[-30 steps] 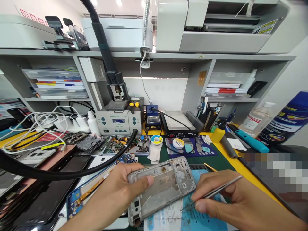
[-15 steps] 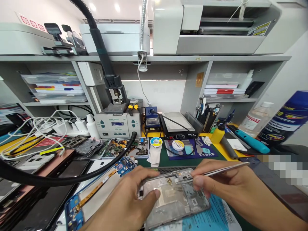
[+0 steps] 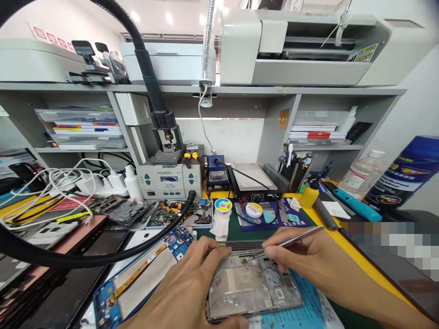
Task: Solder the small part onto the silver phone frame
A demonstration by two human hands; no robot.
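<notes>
The left hand (image 3: pixel 187 288) clasps the phone frame (image 3: pixel 245 288). The right hand (image 3: pixel 298 256) pinches metal tweezers (image 3: pixel 303 234) — tips at its far side.

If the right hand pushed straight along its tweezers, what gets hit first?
Likely the gold-coloured spot on the metal phone frame, just beyond the tips of the tweezers; whether they touch is unclear.

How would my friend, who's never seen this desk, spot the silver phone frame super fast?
Start at the big grey shelf and come down to the front of the green mat. The silver phone frame is there, its edges gripped by the left hand, under the right hand's tweezers. Unlike the blue phone frame on its left, it's silvery grey with a small gold-coloured spot.
</notes>
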